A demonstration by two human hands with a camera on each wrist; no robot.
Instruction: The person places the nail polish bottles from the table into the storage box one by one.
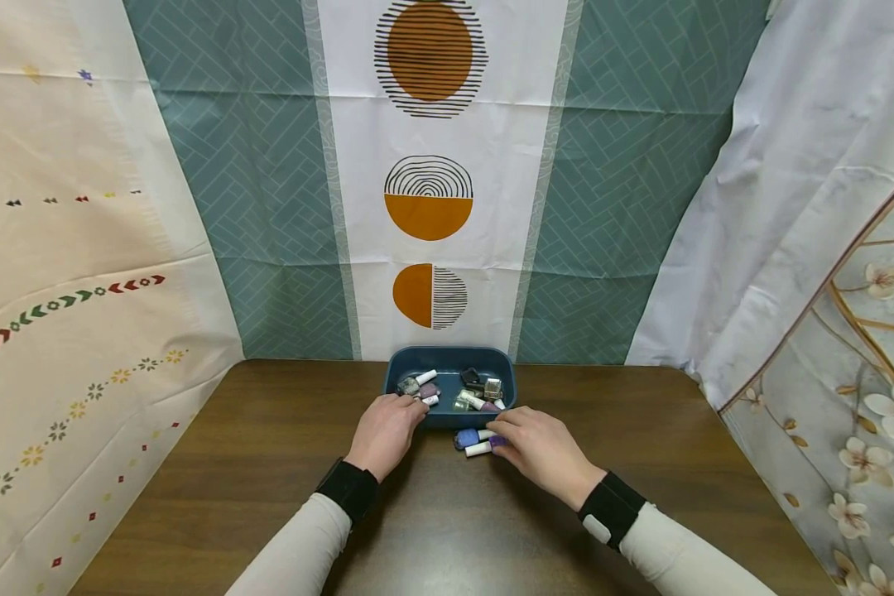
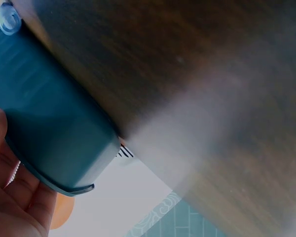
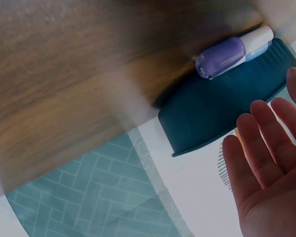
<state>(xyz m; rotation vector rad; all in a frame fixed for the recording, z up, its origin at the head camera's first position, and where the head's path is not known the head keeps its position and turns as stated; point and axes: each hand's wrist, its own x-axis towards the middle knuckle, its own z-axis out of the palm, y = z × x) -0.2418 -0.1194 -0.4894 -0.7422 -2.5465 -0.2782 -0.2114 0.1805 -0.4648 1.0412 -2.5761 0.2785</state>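
A dark teal plastic tray [image 1: 454,420] stands near the table's back edge with several small nail polish bottles [image 1: 430,390] in it. My left hand [image 1: 386,430] holds the tray's front left rim, thumb on the near side and fingers over the edge; the fingertips are partly hidden. Before the tray lie a blue nail polish bottle [image 1: 465,439] and a purple nail polish bottle [image 3: 222,57], both with white caps. My right hand [image 1: 540,451] hovers just right of these two, its fingers extended and gripping nothing.
The brown wooden table [image 1: 253,480] extends toward me and to both sides. A patterned cloth [image 1: 432,310] hangs directly behind the tray. Other cloths flank the table at left and right.
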